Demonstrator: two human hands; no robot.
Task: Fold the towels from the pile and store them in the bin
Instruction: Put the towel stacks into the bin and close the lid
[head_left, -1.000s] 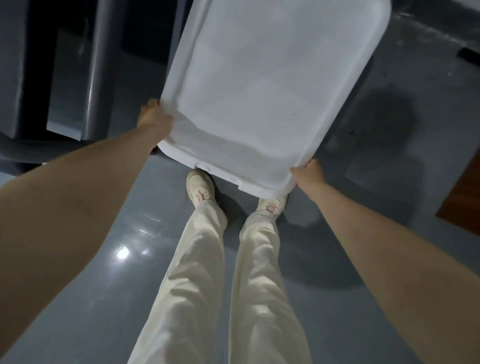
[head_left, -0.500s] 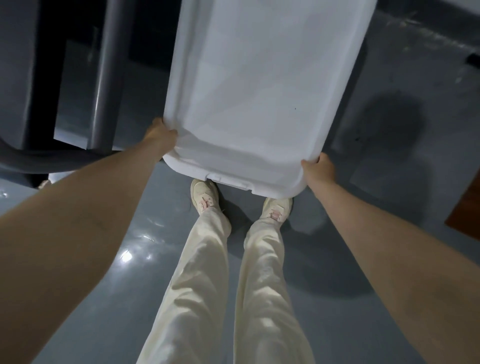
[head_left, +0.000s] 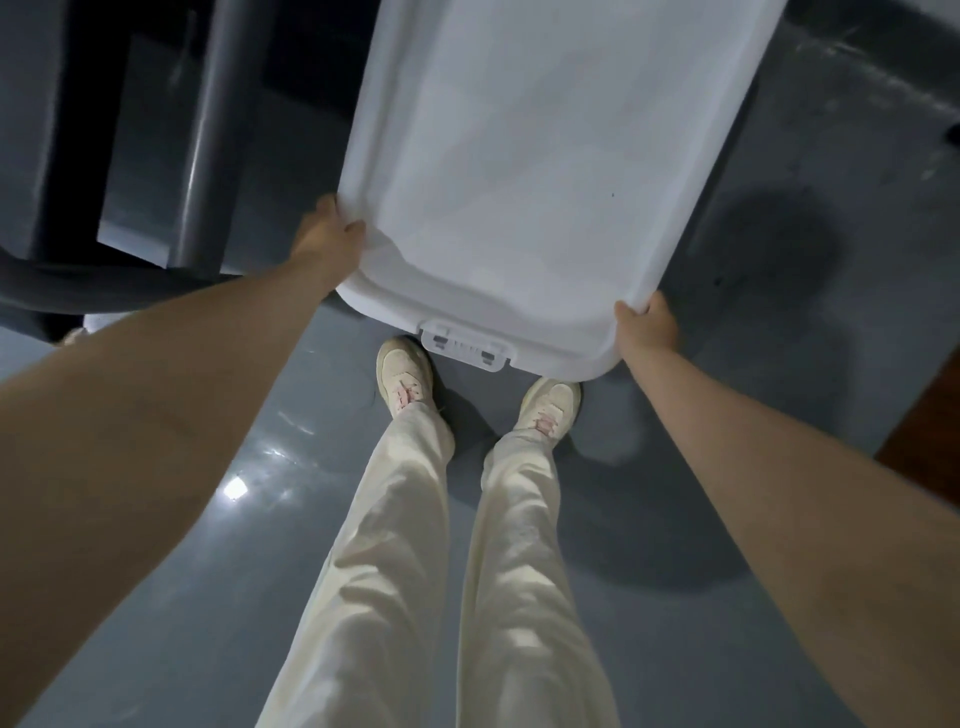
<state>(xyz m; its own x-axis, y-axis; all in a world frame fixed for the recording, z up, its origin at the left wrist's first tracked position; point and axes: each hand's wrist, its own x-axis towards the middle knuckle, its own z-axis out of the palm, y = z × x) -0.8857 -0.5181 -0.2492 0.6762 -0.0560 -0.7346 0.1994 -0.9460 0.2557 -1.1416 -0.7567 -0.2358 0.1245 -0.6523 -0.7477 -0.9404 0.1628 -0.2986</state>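
Right now, bin (head_left: 545, 171): a white, cloudy plastic storage bin with its lid on is being held out in front of the person, above the floor, its near end hanging over the shoes.
Lid latch (head_left: 467, 345): a small white clip is sitting at the middle of the bin's near edge, facing the person.
Left hand (head_left: 330, 234): it is gripping the bin's near left corner, fingers curled over the rim and the thumb lying on the lid's edge.
Right hand (head_left: 647, 327): it is gripping the near right corner, fingers wrapped round the rim, thumb on top.
Arms: both bare forearms are reaching forward and down from the lower corners of the view to the bin.
Towels: none are showing; pale shapes are glimmering through the lid, but I cannot tell what they are.
Legs: cream trousers (head_left: 415, 571) are running down the middle to a pair of pale shoes (head_left: 402, 376), the toes partly under the bin's near edge.
Floor (head_left: 171, 597): glossy grey, catching a bright spot of light at the left and carrying dark shadows on the right.
Dark furniture (head_left: 208, 130): a dark post and frame are standing beyond the bin's left side.
Brown edge (head_left: 930, 441): a reddish-brown surface is peeking in at the right border.
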